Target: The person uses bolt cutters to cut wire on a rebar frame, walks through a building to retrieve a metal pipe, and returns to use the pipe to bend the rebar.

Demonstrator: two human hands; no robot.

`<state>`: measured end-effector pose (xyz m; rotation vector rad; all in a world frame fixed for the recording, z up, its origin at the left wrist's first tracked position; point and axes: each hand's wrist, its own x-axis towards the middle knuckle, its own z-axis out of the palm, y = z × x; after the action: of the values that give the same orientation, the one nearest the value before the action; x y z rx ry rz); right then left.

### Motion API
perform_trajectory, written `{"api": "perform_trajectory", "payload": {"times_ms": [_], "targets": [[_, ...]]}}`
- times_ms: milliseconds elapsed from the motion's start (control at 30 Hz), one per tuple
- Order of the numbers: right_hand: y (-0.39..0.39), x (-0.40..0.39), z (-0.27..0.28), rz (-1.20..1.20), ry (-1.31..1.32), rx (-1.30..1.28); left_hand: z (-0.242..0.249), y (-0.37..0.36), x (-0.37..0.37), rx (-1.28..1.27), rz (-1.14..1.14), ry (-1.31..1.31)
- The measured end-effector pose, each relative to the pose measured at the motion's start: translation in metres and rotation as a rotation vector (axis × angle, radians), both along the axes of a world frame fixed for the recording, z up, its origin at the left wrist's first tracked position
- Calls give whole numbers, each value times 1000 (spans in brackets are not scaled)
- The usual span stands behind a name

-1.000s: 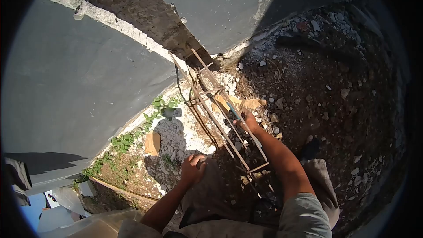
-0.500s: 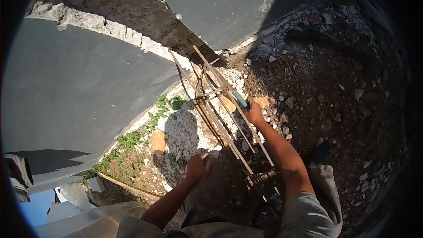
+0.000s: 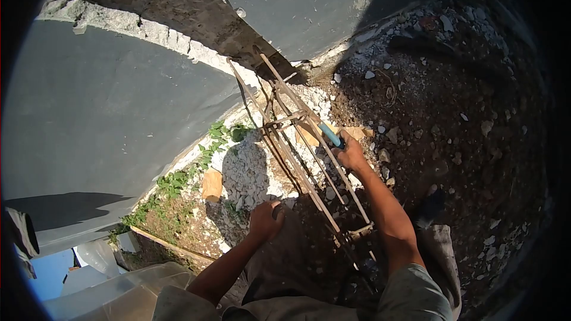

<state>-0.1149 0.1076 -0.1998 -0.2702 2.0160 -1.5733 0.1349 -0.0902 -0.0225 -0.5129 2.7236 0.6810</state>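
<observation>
My right hand (image 3: 352, 152) is closed on the teal handle of a tool (image 3: 330, 134), whose working end I cannot make out against the steel. The handle lies along a bar of a rusty rebar cage (image 3: 292, 102). This cage slants from the gap between the two grey walls down toward my legs, with stirrups crossing its long bars. Left of the cage, my left hand (image 3: 266, 221) is curled closed near my knee. Its fingers partly hide one another, so anything inside them cannot be seen.
Grey walls (image 3: 119, 113) rise at left and top, one with a rough broken white edge. White rubble (image 3: 244, 172), a wooden block (image 3: 212, 185) and green weeds (image 3: 173, 183) lie left of the cage. Dark soil with stones (image 3: 440, 125) spreads right. Clear plastic sheeting (image 3: 131, 288) sits lower left.
My right hand and the teal handle have shifted slightly right and down. My left hand has moved a little up, still curled. The cage stays in nearly the same place.
</observation>
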Motion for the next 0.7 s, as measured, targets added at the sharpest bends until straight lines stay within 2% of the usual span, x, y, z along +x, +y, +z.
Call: {"api": "perform_trajectory", "payload": {"times_ms": [100, 167, 200, 300, 400, 433, 500, 567, 600, 700], "targets": [[-10, 29, -2, -57, -155, -177, -5, -2, 3, -30, -41, 9], [-18, 45, -17, -61, -110, -120, -6, -3, 4, -8, -62, 14], [-14, 41, 31, -12, -76, 1, -7, -4, 2, 2, -77, 19], [-17, 47, 34, -62, -54, -55, -19, 4, 2, 214, 62, 94], [-11, 46, 33, -44, -42, -186, 32, 56, -59, 816, 442, -128], [-11, 49, 20, -38, -43, -236, 25, 71, -74, 995, 568, -22], [-16, 57, -31, -82, -315, -439, 12, 95, -107, 1336, 817, 214], [-11, 52, 3, -43, -270, -378, 4, 93, -140, 1327, 1114, 63], [-11, 51, 1, -20, -236, -320, 0, 94, -151, 1316, 1259, -16], [-15, 56, -26, -40, -233, -299, -38, 88, -156, 913, 944, 37]]}}
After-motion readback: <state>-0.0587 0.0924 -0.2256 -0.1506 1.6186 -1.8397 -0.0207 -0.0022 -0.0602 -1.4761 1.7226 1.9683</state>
